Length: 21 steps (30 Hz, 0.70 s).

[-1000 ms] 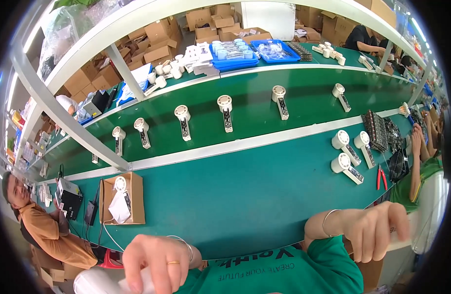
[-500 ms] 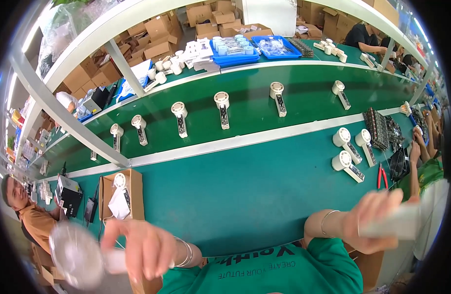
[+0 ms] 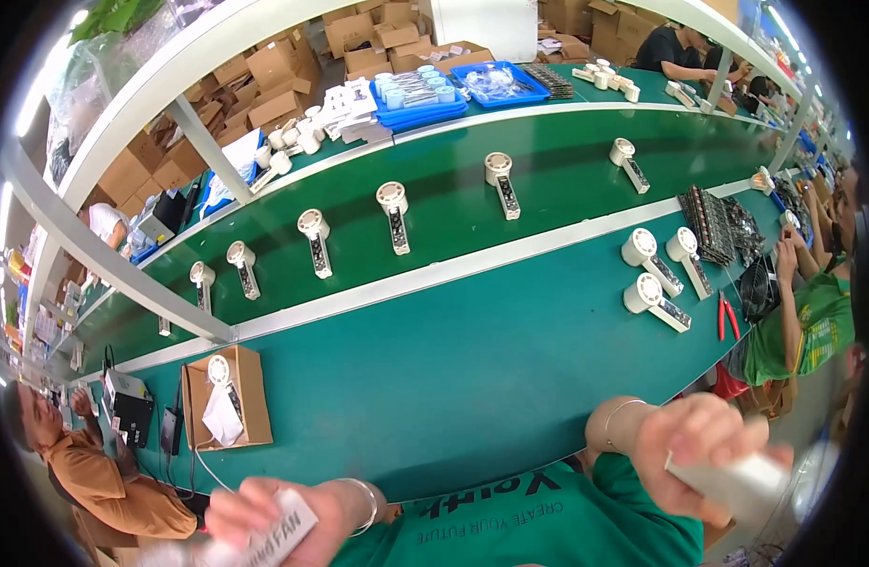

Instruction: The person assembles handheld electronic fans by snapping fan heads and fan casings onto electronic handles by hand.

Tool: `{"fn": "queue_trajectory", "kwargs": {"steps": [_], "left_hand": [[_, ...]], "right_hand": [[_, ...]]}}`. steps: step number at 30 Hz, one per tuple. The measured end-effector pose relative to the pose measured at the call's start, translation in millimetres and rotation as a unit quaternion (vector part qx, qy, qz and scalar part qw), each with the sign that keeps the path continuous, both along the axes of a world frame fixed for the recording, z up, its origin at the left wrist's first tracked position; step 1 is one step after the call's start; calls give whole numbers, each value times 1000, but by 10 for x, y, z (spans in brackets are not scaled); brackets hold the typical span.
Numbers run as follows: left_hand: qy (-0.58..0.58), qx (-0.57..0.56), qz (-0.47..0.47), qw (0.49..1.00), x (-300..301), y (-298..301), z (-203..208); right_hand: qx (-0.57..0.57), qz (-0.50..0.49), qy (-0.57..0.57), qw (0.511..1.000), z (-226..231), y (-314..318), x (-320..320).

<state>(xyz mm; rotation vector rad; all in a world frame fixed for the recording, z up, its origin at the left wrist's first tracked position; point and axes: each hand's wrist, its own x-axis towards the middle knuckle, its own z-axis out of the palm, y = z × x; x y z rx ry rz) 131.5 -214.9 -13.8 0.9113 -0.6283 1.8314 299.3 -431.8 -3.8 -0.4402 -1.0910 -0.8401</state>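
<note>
At the lower left my left hand (image 3: pixel 264 520) is closed around the handle of a white handheld fan (image 3: pixel 291 531). Its head reaches the lower picture edge and is smeared. My right hand (image 3: pixel 699 442), at the lower right beyond the table's front edge, grips another white handheld fan (image 3: pixel 751 480) by the handle; the blurred round head points outward to the right. Nearest to the left hand stands an open cardboard box (image 3: pixel 256 387) holding a white fan body (image 3: pixel 219 369) and a white sheet (image 3: pixel 223 418).
Three opened fan bodies (image 3: pixel 640 248) lie on the green table at right, by red-handled pliers (image 3: pixel 727 317) and stacked circuit boards (image 3: pixel 707 225). Several more lie along the green belt (image 3: pixel 453 203) behind a metal rail. Co-workers sit at left (image 3: pixel 123 482) and right (image 3: pixel 812 312).
The left hand has turned, bringing the handle's printed side into view, and the fan's head has dropped toward the lower edge. The right-hand fan now tilts down to the right. The whole view has shifted slightly.
</note>
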Motion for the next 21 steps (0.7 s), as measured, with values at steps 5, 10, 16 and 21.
{"fn": "queue_trajectory", "kwargs": {"steps": [5,10,16,21], "left_hand": [[674,-39,-52,736,-119,380,-417],[806,-91,-187,554,-409,454,-1008],[826,-110,-134,536,-499,430,-1160],[809,-91,-27,580,-554,374,-1352]], "right_hand": [[-575,132,333,735,-163,-204,266],[-762,133,268,574,-851,-582,304],[-811,76,283,507,-1054,-691,208],[-827,69,339,444,-1093,-608,304]]}}
